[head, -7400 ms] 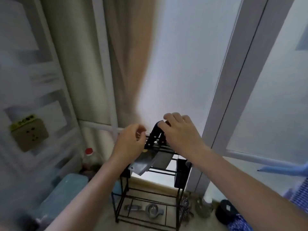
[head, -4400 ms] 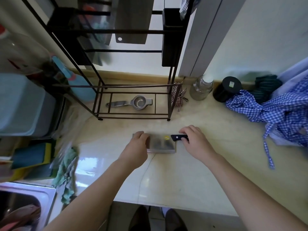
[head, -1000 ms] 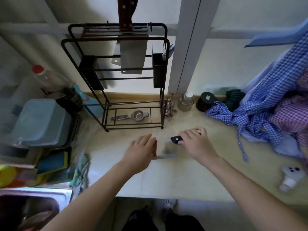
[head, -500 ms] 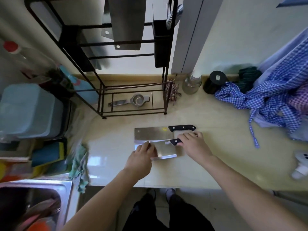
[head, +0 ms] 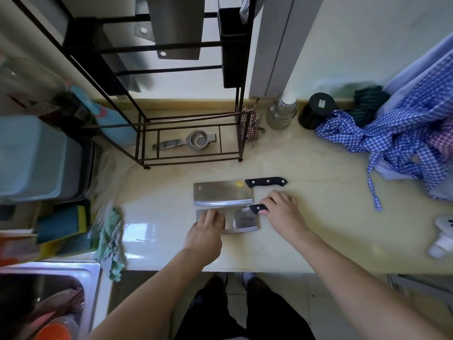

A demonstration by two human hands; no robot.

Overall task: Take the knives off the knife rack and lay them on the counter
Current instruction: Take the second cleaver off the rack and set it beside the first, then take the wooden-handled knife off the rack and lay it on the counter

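Two cleavers lie flat on the beige counter (head: 306, 231), blades pointing left. The far cleaver (head: 221, 192) has a black riveted handle and nothing touches it. The near cleaver (head: 242, 220) lies just in front of it. My right hand (head: 282, 212) is closed around its black handle. My left hand (head: 208, 225) presses its fingers flat on the blade's left end. The black wire knife rack (head: 191, 99) stands behind, and one more steel cleaver (head: 175, 28) hangs in it; its handle is out of frame.
A metal squeezer (head: 188, 141) lies on the rack's base. A glass jar (head: 282, 111), a black jar (head: 316, 109) and checked blue cloth (head: 397, 136) sit at the right. A blue bin (head: 31, 158), a green rag (head: 110, 239) and the sink (head: 49, 298) are at the left.
The near cleaver was carried down from the rack and now lies flat beside the first one. In the last half second both hands have stayed on it almost without moving.
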